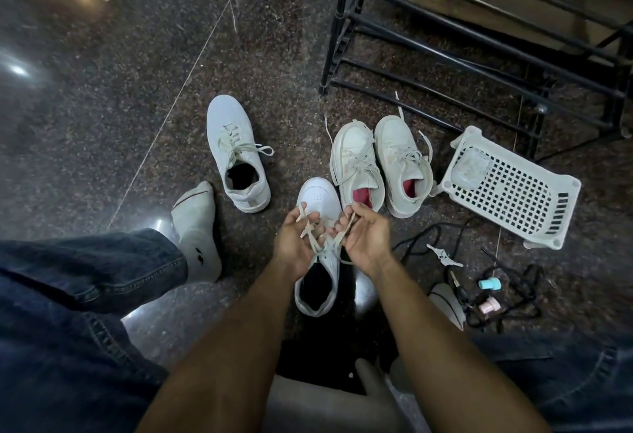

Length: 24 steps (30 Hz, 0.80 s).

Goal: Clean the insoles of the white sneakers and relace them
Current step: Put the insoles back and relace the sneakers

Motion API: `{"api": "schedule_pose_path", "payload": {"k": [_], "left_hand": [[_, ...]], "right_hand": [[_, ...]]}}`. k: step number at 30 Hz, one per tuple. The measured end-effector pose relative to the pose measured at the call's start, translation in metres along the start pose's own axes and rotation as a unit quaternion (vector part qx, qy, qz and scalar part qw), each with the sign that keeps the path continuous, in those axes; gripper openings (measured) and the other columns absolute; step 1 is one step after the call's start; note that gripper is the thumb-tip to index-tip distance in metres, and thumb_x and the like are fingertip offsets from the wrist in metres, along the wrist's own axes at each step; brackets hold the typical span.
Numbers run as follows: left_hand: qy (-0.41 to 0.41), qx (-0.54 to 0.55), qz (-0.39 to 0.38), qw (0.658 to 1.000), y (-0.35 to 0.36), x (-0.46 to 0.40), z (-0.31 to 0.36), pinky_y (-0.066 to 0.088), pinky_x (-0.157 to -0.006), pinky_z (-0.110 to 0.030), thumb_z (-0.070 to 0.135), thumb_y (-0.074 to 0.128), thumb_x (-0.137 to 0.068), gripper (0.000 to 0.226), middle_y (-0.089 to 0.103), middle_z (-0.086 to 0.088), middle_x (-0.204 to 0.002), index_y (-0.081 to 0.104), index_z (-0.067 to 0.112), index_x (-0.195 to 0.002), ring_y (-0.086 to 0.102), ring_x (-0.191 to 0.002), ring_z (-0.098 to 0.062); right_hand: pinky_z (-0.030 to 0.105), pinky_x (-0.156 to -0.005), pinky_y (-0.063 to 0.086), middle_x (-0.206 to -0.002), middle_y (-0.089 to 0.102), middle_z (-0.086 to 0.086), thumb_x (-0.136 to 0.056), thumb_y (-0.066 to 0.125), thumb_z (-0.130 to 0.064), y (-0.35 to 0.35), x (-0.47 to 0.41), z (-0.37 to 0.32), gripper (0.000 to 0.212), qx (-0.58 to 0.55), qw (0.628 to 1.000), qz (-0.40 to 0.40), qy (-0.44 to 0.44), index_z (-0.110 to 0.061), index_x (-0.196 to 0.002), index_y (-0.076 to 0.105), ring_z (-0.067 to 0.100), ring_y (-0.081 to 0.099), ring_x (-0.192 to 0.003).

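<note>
Both hands' grip pinches laces over sneaker on speckled floor.

No readable text, brand, number or sign anywhere. Only a small dark mark on the ankle of the sock, too small and blurred to tell as letters or logo. Nothing legible on the sneaker under the hands, on the lone sneaker to the left, or on the pair with red linings. No label seen on the basket, and none to be made out on the teal cap or the pink cap on the floor.
</note>
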<state>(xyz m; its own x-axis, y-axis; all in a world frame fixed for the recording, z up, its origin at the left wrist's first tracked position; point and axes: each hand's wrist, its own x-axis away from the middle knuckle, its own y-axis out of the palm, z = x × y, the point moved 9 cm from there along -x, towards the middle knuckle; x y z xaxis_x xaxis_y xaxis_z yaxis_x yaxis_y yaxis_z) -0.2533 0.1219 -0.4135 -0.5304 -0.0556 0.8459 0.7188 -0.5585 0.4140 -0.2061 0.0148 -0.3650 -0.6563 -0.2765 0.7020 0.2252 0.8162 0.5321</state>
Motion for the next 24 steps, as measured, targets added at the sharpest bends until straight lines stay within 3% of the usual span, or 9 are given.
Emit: {"api": "schedule_pose_path", "payload": {"k": [4,7,10,12,15,17,18,20,24], "left_hand": [[0.008,-0.078,0.044,0.996,-0.025,-0.013,0.001,0.026,-0.032,-0.016,-0.003,0.042,-0.097,0.049,0.059,-0.001,-0.082,0.046,0.021,-0.14,0.039,-0.04,-0.004],[0.026,-0.144,0.063,0.987,-0.03,-0.017,0.007,0.021,-0.03,-0.014,-0.003,0.038,-0.099,0.052,0.056,-0.002,-0.081,0.041,0.019,-0.146,0.032,-0.035,-0.003],[0.088,-0.33,0.041,0.939,-0.016,-0.016,0.011,0.032,-0.036,-0.014,-0.008,0.045,-0.094,0.054,0.064,-0.007,-0.088,0.046,0.017,-0.143,0.04,-0.043,-0.002],[0.137,-0.448,-0.036,0.883,0.005,-0.01,0.008,0.043,-0.056,-0.013,-0.005,0.053,-0.091,0.056,0.066,-0.006,-0.095,0.048,0.016,-0.143,0.054,-0.065,-0.009],[0.162,-0.691,-0.124,0.693,0.024,0.002,-0.008,0.048,-0.086,-0.029,0.03,0.061,-0.076,0.066,0.065,0.003,-0.111,0.048,0.03,-0.141,0.062,-0.097,-0.02],[0.143,-0.768,-0.129,0.61,0.023,0.002,-0.013,0.049,-0.088,-0.037,0.051,0.056,-0.068,0.064,0.065,0.002,-0.113,0.054,0.029,-0.128,0.061,-0.101,-0.023],[0.137,-0.776,-0.131,0.601,0.024,0.002,-0.013,0.049,-0.086,-0.039,0.058,0.055,-0.069,0.06,0.066,0.001,-0.11,0.057,0.027,-0.12,0.061,-0.1,-0.023],[0.123,-0.758,-0.119,0.629,0.022,-0.001,-0.012,0.049,-0.086,-0.038,0.058,0.055,-0.08,0.039,0.069,0.001,-0.105,0.065,0.028,-0.104,0.062,-0.098,-0.022],[0.08,-0.634,-0.102,0.762,0.014,-0.008,-0.01,0.045,-0.09,-0.035,0.04,0.049,-0.092,0.035,0.073,0.003,-0.088,0.075,0.019,-0.081,0.063,-0.092,-0.021]], "right_hand": [[0.021,-0.035,0.022,-0.048,0.04,-0.003,-0.089,0.044,-0.012,-0.029,-0.008,-0.008,0.023,0.048,0.994,0.097,-0.01,-0.013,-0.065,0.046,0.009,0.028,-0.036],[0.021,-0.034,0.015,-0.047,0.038,-0.004,-0.089,0.041,-0.012,-0.058,-0.008,-0.004,0.023,0.055,0.986,0.157,0.0,-0.014,-0.067,0.043,0.007,0.024,-0.033],[0.019,-0.032,0.014,-0.046,0.037,-0.006,-0.089,0.04,-0.014,-0.061,-0.005,0.008,0.022,0.019,0.984,0.178,0.008,-0.017,-0.067,0.042,0.006,0.023,-0.033],[0.018,-0.032,0.016,-0.047,0.037,-0.005,-0.089,0.041,-0.015,-0.051,-0.005,0.01,0.023,-0.027,0.984,0.176,0.011,-0.017,-0.066,0.043,0.007,0.025,-0.033],[0.021,-0.039,0.024,-0.053,0.04,-0.002,-0.089,0.044,-0.016,-0.026,-0.009,0.006,0.023,-0.102,0.982,0.155,0.025,-0.015,-0.066,0.046,0.01,0.031,-0.039],[0.022,-0.05,0.031,-0.058,0.046,0.001,-0.09,0.045,-0.015,-0.01,-0.01,0.004,0.023,-0.122,0.981,0.148,0.039,-0.014,-0.067,0.048,0.012,0.039,-0.047],[0.023,-0.057,0.037,-0.062,0.051,0.003,-0.092,0.045,-0.015,-0.004,-0.01,0.003,0.023,-0.121,0.981,0.145,0.046,-0.012,-0.069,0.05,0.013,0.045,-0.053],[0.029,-0.075,0.047,-0.078,0.063,0.007,-0.095,0.046,-0.014,0.005,-0.01,0.0,0.021,-0.092,0.985,0.132,0.055,-0.008,-0.078,0.057,0.017,0.06,-0.074],[0.033,-0.086,0.05,-0.104,0.07,0.004,-0.095,0.046,-0.004,-0.011,-0.016,-0.012,0.022,0.075,0.99,0.12,-0.01,-0.011,-0.101,0.066,0.016,0.064,-0.101]]}}
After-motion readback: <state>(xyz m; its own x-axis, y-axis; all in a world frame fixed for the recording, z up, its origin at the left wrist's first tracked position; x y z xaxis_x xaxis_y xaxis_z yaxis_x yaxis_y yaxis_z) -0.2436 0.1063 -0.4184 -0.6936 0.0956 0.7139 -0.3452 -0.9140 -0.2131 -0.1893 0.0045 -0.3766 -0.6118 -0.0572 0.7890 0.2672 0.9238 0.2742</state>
